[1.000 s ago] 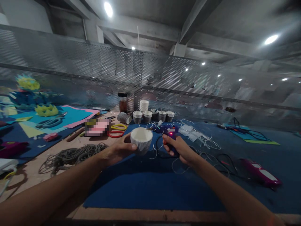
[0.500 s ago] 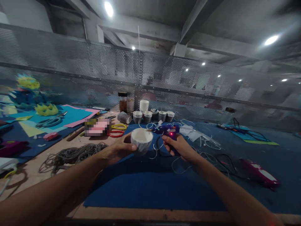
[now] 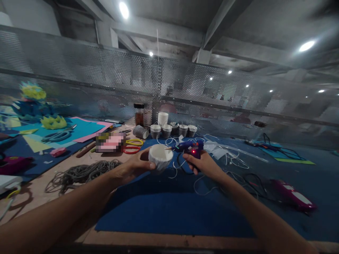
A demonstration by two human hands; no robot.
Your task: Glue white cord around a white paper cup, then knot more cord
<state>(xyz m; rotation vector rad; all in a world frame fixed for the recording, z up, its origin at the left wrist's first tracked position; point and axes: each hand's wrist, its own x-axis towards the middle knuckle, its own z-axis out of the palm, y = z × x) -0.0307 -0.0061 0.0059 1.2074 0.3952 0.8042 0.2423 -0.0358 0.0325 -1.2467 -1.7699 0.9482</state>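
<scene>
My left hand point(image 3: 141, 163) is wrapped round the side of a paper cup point(image 3: 160, 163), white inside with a grey-streaked outer wall, its mouth tipped up toward me. In my right hand point(image 3: 198, 162) is a dark blue glue gun point(image 3: 188, 145) with a red light showing and a clear glue stick point(image 3: 238, 151) running out of its back. The nozzle points left and meets the cup's right rim; whether it touches or only overlaps it in view, I cannot tell. Both things are held above the blue mat point(image 3: 172, 211).
Several grey-wrapped cups point(image 3: 166, 131) stand at the back beside a white cup stack point(image 3: 162, 118) and a brown jar point(image 3: 139, 115). Grey cord point(image 3: 84, 173), yellow and red-handled scissors point(image 3: 134, 142) lie left. White string point(image 3: 206, 187) and a magenta device point(image 3: 293, 194) lie right.
The glue gun has turned slightly, and its nozzle and the clear glue stick behind it show more plainly. The cup has barely shifted in the left hand.
</scene>
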